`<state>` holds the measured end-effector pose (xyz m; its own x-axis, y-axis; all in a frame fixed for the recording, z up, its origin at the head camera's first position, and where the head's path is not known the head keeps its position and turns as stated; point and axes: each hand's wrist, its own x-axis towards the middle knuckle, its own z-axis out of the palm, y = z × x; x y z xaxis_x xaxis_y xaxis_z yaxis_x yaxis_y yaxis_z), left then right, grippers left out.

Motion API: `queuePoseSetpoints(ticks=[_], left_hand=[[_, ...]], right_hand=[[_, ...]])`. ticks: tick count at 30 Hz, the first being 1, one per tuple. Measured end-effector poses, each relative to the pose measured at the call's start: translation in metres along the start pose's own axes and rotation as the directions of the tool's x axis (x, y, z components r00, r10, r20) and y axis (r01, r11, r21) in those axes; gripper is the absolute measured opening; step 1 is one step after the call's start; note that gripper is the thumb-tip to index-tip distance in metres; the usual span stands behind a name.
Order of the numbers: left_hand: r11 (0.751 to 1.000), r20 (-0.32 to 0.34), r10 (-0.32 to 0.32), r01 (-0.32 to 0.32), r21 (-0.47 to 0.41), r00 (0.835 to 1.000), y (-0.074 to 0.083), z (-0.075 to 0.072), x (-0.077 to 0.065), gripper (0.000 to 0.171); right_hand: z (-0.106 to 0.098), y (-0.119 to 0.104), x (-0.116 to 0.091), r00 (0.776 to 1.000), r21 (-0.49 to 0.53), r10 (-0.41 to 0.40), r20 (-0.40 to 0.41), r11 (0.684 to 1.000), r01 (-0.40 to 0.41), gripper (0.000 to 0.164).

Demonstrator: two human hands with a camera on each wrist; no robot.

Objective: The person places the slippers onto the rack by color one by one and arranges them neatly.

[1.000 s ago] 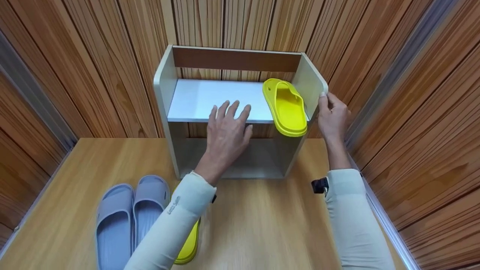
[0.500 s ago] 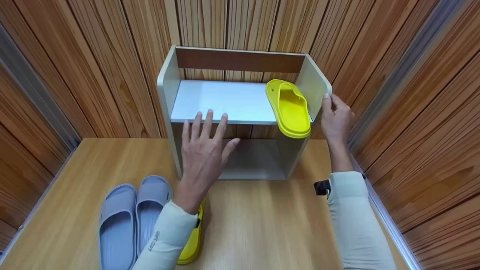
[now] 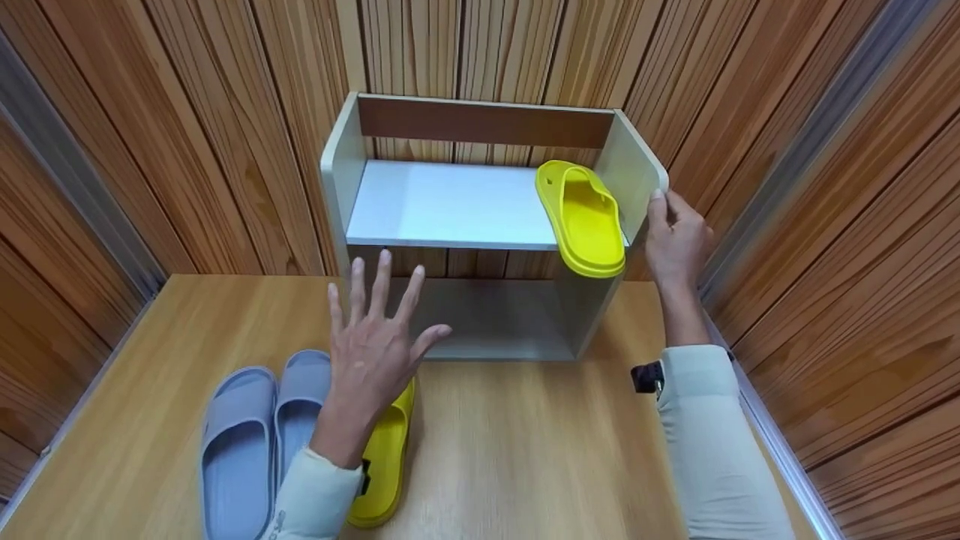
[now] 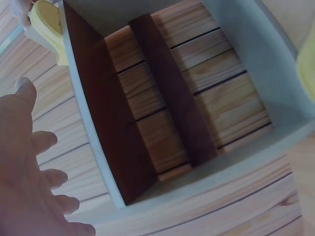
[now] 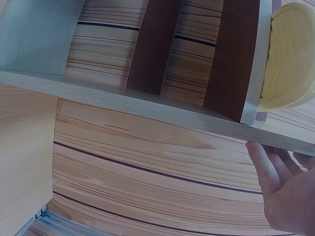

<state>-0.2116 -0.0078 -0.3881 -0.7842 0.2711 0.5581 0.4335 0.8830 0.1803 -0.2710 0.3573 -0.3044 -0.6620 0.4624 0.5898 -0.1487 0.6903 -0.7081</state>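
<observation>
A small two-tier shoe rack (image 3: pixel 450 206) stands against the back wall. On its upper board, at the right end, rests a yellow slipper (image 3: pixel 596 229), its heel jutting past the front edge. My right hand (image 3: pixel 677 244) pinches the front edge of the rack's right side panel (image 3: pixel 636 169); in the right wrist view its fingers lie along the panel's outer face. My left hand (image 3: pixel 371 352), fingers straight and spread, holds nothing in front of the rack's lower left. Below it a second yellow slipper (image 3: pixel 388 465) lies on the wooden floor, partly covered by the hand and wrist.
A pair of grey slippers, a left one (image 3: pixel 238 472) and a right one (image 3: pixel 300 420), sits left of the yellow one, partly behind the left forearm. Wood-panelled walls (image 3: pixel 840 315) close in the back and both sides, with metal strips (image 3: pixel 780 442) along the floor.
My left hand has come away from the upper board, moving down and left towards the floor slippers, its fingers spreading. The right hand keeps its hold on the side panel.
</observation>
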Motion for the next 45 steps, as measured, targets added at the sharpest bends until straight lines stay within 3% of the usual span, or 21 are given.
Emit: queuePoseSetpoints(ticks=[5,14,19,25,31,33,36,40,45], left_hand=[[0.995,0.107,-0.091,0.095,-0.032,0.990,-0.014,0.007,-0.021,0.077],[0.970,0.255,-0.214,0.237,-0.060,0.943,-0.032,0.033,-0.063,0.076],[0.954,0.359,-0.265,0.297,-0.037,0.895,-0.040,0.048,-0.078,0.076],[0.926,0.439,-0.318,0.375,-0.047,0.841,-0.046,0.063,-0.088,0.079],[0.837,0.524,-0.391,0.529,-0.139,0.757,-0.047,0.074,-0.094,0.082],[0.808,0.542,-0.403,0.564,-0.167,0.738,-0.048,0.076,-0.097,0.083],[0.779,0.554,-0.411,0.594,-0.199,0.724,-0.049,0.080,-0.100,0.083],[0.759,0.550,-0.421,0.612,-0.223,0.722,-0.050,0.084,-0.106,0.079],[0.772,0.484,-0.419,0.582,-0.256,0.769,-0.049,0.088,-0.111,0.069]], right_hand=[[0.001,0.000,0.000,1.000,0.005,-0.004,-0.002,1.000,0.004,0.042],[0.003,0.000,0.001,1.000,0.017,-0.020,-0.013,1.000,0.020,0.039],[0.004,0.000,0.001,1.000,0.025,-0.020,-0.014,0.999,0.020,0.039],[0.003,0.000,0.000,1.000,0.020,0.002,-0.014,1.000,-0.001,0.040],[0.001,-0.001,0.000,1.000,0.037,0.024,0.004,0.999,-0.024,0.041],[0.000,-0.001,0.000,1.000,0.049,0.021,0.010,0.999,-0.022,0.041],[-0.001,0.000,0.000,1.000,0.062,0.017,0.023,0.998,-0.018,0.041],[-0.003,0.001,-0.001,0.999,0.077,0.016,0.046,0.997,-0.020,0.042],[-0.005,0.003,-0.001,0.999,0.071,0.001,0.049,0.997,-0.005,0.042]])
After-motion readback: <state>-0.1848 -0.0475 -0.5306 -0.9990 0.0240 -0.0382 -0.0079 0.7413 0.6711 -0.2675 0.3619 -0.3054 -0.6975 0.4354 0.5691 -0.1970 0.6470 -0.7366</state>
